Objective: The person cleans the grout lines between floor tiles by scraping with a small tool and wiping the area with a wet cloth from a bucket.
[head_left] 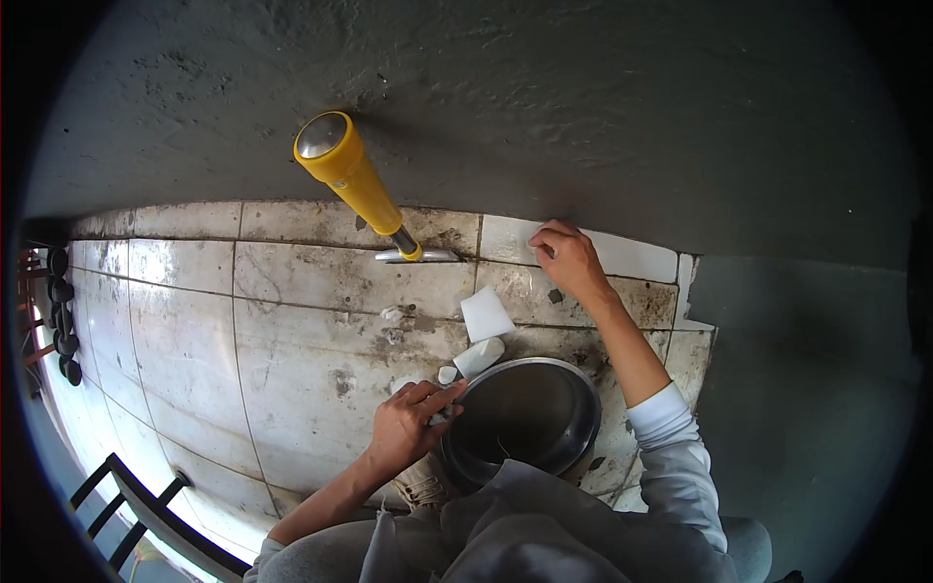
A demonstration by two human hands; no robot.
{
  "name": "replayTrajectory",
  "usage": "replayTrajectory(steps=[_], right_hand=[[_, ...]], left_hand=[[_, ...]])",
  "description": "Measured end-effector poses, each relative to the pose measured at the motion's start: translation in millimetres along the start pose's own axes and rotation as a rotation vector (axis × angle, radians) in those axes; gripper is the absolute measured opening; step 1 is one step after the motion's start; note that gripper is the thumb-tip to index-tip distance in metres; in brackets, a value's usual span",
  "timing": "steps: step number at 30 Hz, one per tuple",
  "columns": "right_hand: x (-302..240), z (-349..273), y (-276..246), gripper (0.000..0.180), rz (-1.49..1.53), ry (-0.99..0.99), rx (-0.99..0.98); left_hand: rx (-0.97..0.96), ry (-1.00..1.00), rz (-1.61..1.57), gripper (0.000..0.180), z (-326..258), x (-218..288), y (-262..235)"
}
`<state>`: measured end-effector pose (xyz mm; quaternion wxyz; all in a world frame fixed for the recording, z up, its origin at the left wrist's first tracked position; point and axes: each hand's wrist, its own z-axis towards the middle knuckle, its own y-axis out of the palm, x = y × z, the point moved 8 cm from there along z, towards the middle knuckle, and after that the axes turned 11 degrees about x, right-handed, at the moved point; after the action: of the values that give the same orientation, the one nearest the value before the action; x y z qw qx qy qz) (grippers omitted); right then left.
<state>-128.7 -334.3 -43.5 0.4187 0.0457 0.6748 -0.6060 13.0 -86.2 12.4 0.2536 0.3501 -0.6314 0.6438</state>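
Note:
My right hand (569, 257) is closed with its fingertips against a clean white strip of tile (632, 260) at the foot of the dark wall. Whatever those fingers may hold is hidden. Beside the left rim of a round metal basin (589, 403), my left hand (410, 423) is curled round a small greyish thing, mostly covered by the fingers. Murky liquid (515, 416) shows inside the basin. Between the hands lie a white square pad (487, 314), a rounded white block (479, 359) and a small white lump (447, 375).
A yellow long-handled tool (364, 189) with a flat metal head stands against the dark grey wall (583, 107). Dirty white tiles (321, 369) cover the ledge. A black metal frame (160, 520) is at lower left. Several dark round objects (60, 291) line the far left.

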Motion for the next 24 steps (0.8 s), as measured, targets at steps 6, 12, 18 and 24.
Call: replayTrajectory(steps=[6, 12, 18, 24], right_hand=[[-1.7, 3.3, 5.4, 0.010, 0.044, 0.071, -0.013], [-12.6, 3.7, 17.9, 0.010, 0.030, -0.050, -0.105], [-20.1, 1.7, 20.7, 0.008, 0.033, -0.048, -0.148], [-18.6, 2.1, 19.1, 0.009, 0.031, -0.065, -0.053]], left_hand=[[0.011, 0.003, -0.004, 0.038, 0.7, 0.7, -1.1], [0.002, -0.018, 0.003, 0.038, -0.3, -2.2, 0.0], [-0.006, -0.013, 0.013, 0.038, 0.1, -1.9, 0.5], [-0.001, 0.000, -0.008, 0.038, 0.0, -0.5, 0.4]])
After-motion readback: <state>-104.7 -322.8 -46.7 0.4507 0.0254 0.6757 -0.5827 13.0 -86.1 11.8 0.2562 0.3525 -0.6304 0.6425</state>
